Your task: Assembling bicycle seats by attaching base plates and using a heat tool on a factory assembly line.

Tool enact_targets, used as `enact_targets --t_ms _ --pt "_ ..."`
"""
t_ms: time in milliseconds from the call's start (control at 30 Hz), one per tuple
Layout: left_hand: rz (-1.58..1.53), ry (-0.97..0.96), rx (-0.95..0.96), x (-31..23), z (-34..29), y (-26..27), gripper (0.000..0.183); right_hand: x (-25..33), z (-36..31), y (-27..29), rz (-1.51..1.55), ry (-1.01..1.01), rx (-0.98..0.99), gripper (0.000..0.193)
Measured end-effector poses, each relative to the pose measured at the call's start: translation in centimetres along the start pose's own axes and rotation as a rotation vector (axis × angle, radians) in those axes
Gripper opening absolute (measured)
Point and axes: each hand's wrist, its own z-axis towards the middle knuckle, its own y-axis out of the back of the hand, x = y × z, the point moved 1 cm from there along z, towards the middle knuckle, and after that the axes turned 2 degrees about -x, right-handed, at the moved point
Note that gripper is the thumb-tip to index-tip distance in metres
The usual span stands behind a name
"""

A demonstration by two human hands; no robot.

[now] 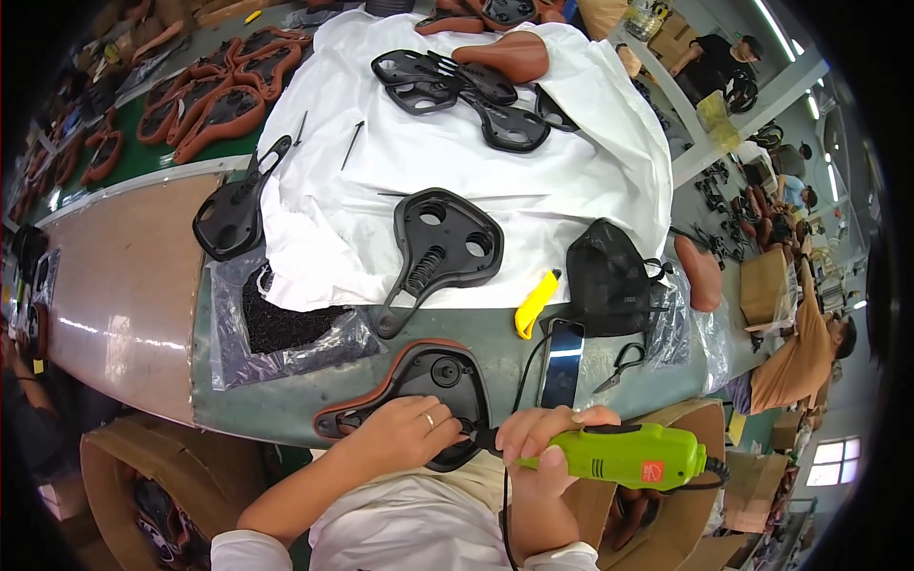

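In my right hand (543, 445) is a lime-green electric screwdriver (624, 457), lying almost level with its black nose toward the left. Its tip meets a bicycle saddle (405, 366) that rests underside up at the table's near edge, black base showing inside a brown rim. My left hand (405, 433) lies over the saddle's near part, fingers closed together beside the screwdriver tip; whatever they pinch is hidden. Just beyond, a loose black saddle base (447, 238) with a spring-like ribbed section sits on white cloth (333, 205).
Right of the saddle are a phone (563, 364), scissors (621, 367), a yellow cutter (538, 305) and a black pouch (609, 276). A plastic bag of small black screws (286, 319) is at left. Cardboard boxes (171, 466) flank me. Another person (795, 352) works at right.
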Motion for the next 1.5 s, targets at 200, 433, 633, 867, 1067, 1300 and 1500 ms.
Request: enact_targets --t_ms 200,433,633,867,1067,1300,1500 --pt "-0.16 0.201 0.046 -0.1 1.7 1.8 0.043 0.6 -0.2 1.4 -0.111 0.158 0.176 0.053" --pt "0.703 0.825 0.034 10.1 -4.8 10.1 0.013 0.9 -0.3 3.4 -0.28 0.242 0.295 0.061" --pt "0.655 0.775 0.02 12.7 -6.4 9.2 0.015 -0.7 -0.9 3.9 -0.263 0.184 0.275 0.065" --pt "0.669 0.83 -0.136 11.5 -5.3 5.9 0.019 -0.6 -0.2 2.3 -0.415 0.082 0.333 0.056" --pt "0.689 0.908 -0.302 11.5 -5.4 5.3 0.015 -0.6 -0.3 2.2 -0.443 0.099 0.328 0.055" --pt "0.509 1.015 -0.346 9.3 -4.6 6.6 0.018 -1.3 -0.3 2.7 -0.416 0.119 0.336 0.054" --pt "0.028 0.444 -0.283 2.4 -0.7 2.9 0.019 -1.9 -0.1 3.0 -0.42 0.096 0.41 0.052"
